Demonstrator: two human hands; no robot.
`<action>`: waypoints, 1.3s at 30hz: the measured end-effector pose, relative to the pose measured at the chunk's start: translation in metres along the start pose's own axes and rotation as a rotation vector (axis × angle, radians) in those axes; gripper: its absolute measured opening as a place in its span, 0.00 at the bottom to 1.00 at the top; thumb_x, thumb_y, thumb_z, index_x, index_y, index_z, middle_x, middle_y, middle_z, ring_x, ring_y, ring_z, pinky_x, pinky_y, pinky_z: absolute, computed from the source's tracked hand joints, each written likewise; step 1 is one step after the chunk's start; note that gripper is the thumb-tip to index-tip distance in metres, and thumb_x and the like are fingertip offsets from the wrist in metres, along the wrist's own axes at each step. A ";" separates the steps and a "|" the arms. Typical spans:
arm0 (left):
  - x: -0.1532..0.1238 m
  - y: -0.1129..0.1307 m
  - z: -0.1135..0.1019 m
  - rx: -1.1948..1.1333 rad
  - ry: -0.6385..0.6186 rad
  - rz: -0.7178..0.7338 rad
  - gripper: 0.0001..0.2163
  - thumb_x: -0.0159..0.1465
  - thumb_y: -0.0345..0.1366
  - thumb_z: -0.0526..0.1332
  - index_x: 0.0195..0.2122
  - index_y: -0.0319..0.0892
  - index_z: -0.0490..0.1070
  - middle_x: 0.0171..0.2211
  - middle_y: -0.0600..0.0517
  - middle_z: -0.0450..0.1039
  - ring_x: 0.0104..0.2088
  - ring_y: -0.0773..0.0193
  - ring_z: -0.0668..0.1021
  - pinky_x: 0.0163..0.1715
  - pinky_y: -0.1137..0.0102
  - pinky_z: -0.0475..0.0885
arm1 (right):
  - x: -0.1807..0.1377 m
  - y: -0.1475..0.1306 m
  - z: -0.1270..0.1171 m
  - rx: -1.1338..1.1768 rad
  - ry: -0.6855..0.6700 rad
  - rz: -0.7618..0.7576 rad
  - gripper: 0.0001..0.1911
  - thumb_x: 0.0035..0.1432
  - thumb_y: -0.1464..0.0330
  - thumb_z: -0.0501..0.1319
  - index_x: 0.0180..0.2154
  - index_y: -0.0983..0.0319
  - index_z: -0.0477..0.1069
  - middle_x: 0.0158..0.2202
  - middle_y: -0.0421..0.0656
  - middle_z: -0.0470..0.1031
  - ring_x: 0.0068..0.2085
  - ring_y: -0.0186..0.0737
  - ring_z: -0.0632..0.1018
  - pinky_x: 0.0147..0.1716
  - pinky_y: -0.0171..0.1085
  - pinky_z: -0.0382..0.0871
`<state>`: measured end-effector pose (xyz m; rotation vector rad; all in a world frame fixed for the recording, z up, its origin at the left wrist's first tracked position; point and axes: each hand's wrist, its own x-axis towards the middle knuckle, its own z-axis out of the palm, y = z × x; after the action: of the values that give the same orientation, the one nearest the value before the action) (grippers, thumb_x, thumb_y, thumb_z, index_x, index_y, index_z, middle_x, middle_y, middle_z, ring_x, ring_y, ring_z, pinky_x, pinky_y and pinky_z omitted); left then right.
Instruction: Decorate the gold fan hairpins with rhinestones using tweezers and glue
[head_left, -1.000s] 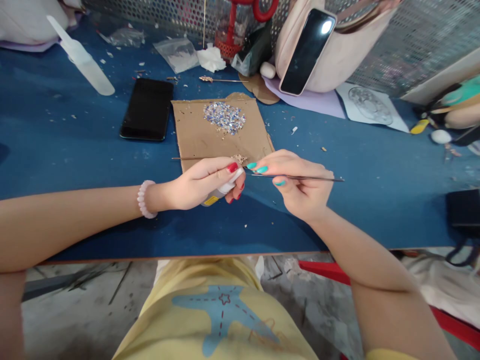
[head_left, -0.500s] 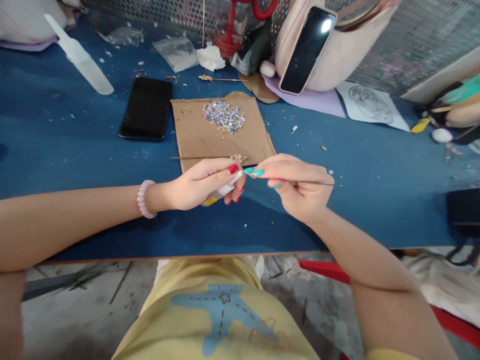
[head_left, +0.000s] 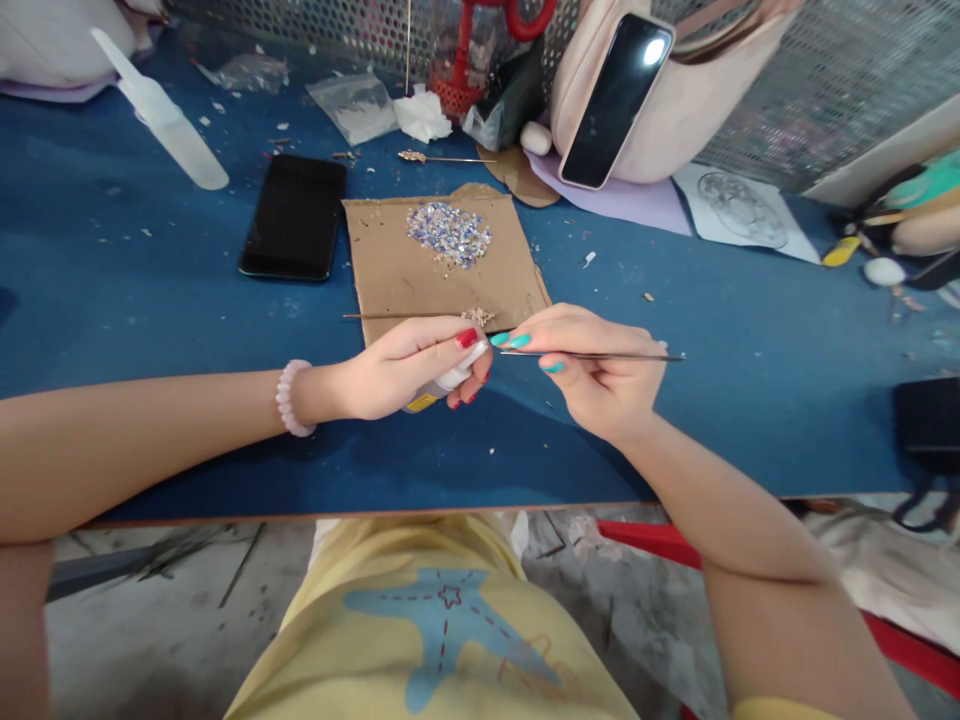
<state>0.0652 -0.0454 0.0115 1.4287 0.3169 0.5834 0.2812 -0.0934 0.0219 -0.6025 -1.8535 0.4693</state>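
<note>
My left hand (head_left: 405, 370), with red nails and a pale bead bracelet, is closed round a small white glue bottle (head_left: 446, 382) with a yellow label. My right hand (head_left: 592, 370), with turquoise nails, pinches a thin metal pin (head_left: 607, 356) that points left at the bottle's tip. Both hands hover over the blue table (head_left: 150, 290), just in front of a cardboard sheet (head_left: 420, 270). A pile of shiny rhinestones (head_left: 448, 233) lies on the cardboard. A second thin gold stick with a small ornament (head_left: 420, 316) rests along its near edge.
A black phone (head_left: 294, 217) lies left of the cardboard, and a translucent squeeze bottle (head_left: 169, 122) farther left. At the back lean a second phone (head_left: 613, 100) on a pink bag, plastic bags, tissue and another gold pin (head_left: 442, 158). A printed paper (head_left: 739, 215) lies right.
The pin in my right hand dipped slightly and came back level. My left hand and the bottle have stayed in place.
</note>
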 end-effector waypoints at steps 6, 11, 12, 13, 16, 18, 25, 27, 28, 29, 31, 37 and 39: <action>-0.001 0.000 0.000 0.012 -0.011 0.000 0.24 0.69 0.56 0.61 0.32 0.37 0.72 0.25 0.51 0.74 0.23 0.70 0.76 0.25 0.76 0.75 | 0.002 -0.004 0.001 0.011 0.002 0.023 0.08 0.68 0.69 0.64 0.45 0.61 0.81 0.39 0.43 0.86 0.39 0.36 0.84 0.39 0.36 0.80; -0.001 0.000 0.000 0.031 -0.031 0.008 0.23 0.71 0.56 0.59 0.34 0.38 0.71 0.26 0.51 0.74 0.24 0.69 0.76 0.26 0.75 0.74 | 0.001 -0.005 0.001 0.022 0.003 0.044 0.07 0.68 0.69 0.64 0.44 0.61 0.81 0.38 0.43 0.85 0.38 0.35 0.84 0.39 0.35 0.79; -0.001 0.000 0.000 0.038 -0.035 0.027 0.22 0.71 0.55 0.59 0.35 0.38 0.71 0.27 0.51 0.74 0.24 0.69 0.76 0.26 0.75 0.74 | 0.001 -0.005 0.001 0.022 0.002 0.041 0.07 0.68 0.69 0.64 0.44 0.61 0.81 0.38 0.43 0.85 0.38 0.35 0.84 0.39 0.35 0.79; -0.001 -0.001 0.001 0.052 -0.041 0.060 0.21 0.72 0.54 0.59 0.37 0.39 0.69 0.28 0.51 0.74 0.24 0.69 0.75 0.26 0.75 0.73 | 0.001 -0.005 0.001 0.021 0.001 0.037 0.07 0.68 0.70 0.64 0.44 0.61 0.81 0.38 0.43 0.85 0.39 0.34 0.84 0.40 0.34 0.79; -0.001 -0.003 0.000 0.147 -0.056 0.194 0.16 0.74 0.50 0.58 0.39 0.40 0.66 0.29 0.53 0.72 0.25 0.71 0.74 0.25 0.77 0.70 | 0.000 -0.006 0.001 0.021 -0.001 0.035 0.07 0.68 0.70 0.64 0.44 0.62 0.81 0.38 0.42 0.85 0.39 0.33 0.83 0.41 0.33 0.78; -0.001 -0.004 -0.001 0.230 -0.062 0.248 0.15 0.74 0.48 0.58 0.39 0.41 0.65 0.29 0.53 0.71 0.26 0.71 0.73 0.25 0.77 0.70 | 0.000 -0.006 0.001 0.028 0.002 0.042 0.07 0.68 0.70 0.64 0.44 0.62 0.81 0.38 0.42 0.85 0.39 0.33 0.83 0.40 0.33 0.78; 0.001 -0.002 -0.005 0.387 -0.053 0.380 0.14 0.75 0.41 0.58 0.37 0.38 0.74 0.32 0.48 0.74 0.30 0.69 0.74 0.30 0.77 0.71 | 0.002 -0.006 0.002 0.087 0.010 0.099 0.07 0.68 0.68 0.63 0.41 0.61 0.80 0.36 0.42 0.84 0.37 0.35 0.83 0.37 0.35 0.79; 0.001 0.000 -0.005 0.384 -0.086 0.374 0.14 0.76 0.40 0.57 0.37 0.37 0.75 0.32 0.47 0.76 0.29 0.70 0.74 0.29 0.77 0.71 | 0.003 -0.006 0.002 0.110 0.010 0.113 0.07 0.68 0.67 0.63 0.41 0.62 0.80 0.36 0.42 0.84 0.36 0.34 0.83 0.36 0.34 0.79; 0.001 0.000 -0.005 0.382 -0.092 0.370 0.15 0.76 0.41 0.56 0.37 0.37 0.76 0.32 0.47 0.76 0.29 0.69 0.74 0.30 0.77 0.71 | 0.003 -0.006 0.002 0.124 0.010 0.120 0.07 0.68 0.68 0.63 0.40 0.62 0.80 0.35 0.42 0.84 0.35 0.33 0.83 0.36 0.33 0.78; 0.001 0.001 -0.005 0.379 -0.091 0.366 0.15 0.76 0.41 0.56 0.37 0.37 0.76 0.32 0.47 0.77 0.29 0.69 0.75 0.30 0.77 0.71 | 0.004 -0.006 0.002 0.141 0.007 0.130 0.07 0.68 0.68 0.63 0.40 0.62 0.80 0.34 0.42 0.84 0.34 0.33 0.83 0.35 0.32 0.78; 0.001 0.000 -0.006 0.377 -0.078 0.357 0.16 0.76 0.42 0.55 0.36 0.38 0.76 0.32 0.46 0.77 0.30 0.68 0.76 0.32 0.75 0.73 | 0.004 -0.006 0.002 0.176 -0.002 0.154 0.08 0.69 0.68 0.63 0.39 0.63 0.80 0.33 0.42 0.83 0.33 0.32 0.83 0.34 0.31 0.78; 0.003 -0.001 -0.009 0.430 -0.077 0.371 0.16 0.77 0.42 0.54 0.36 0.38 0.75 0.32 0.46 0.77 0.33 0.65 0.78 0.35 0.73 0.74 | 0.004 -0.006 0.002 0.231 -0.032 0.169 0.08 0.68 0.67 0.63 0.39 0.65 0.80 0.33 0.43 0.83 0.34 0.33 0.83 0.34 0.32 0.78; 0.003 -0.001 -0.009 0.468 -0.088 0.390 0.17 0.77 0.42 0.53 0.37 0.38 0.75 0.32 0.46 0.78 0.32 0.66 0.78 0.34 0.73 0.74 | 0.004 -0.005 0.002 0.215 -0.018 0.145 0.08 0.69 0.67 0.63 0.40 0.64 0.80 0.34 0.43 0.83 0.34 0.33 0.82 0.34 0.33 0.78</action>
<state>0.0628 -0.0364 0.0100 1.9850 0.1039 0.7924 0.2777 -0.0948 0.0268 -0.5894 -1.7550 0.7613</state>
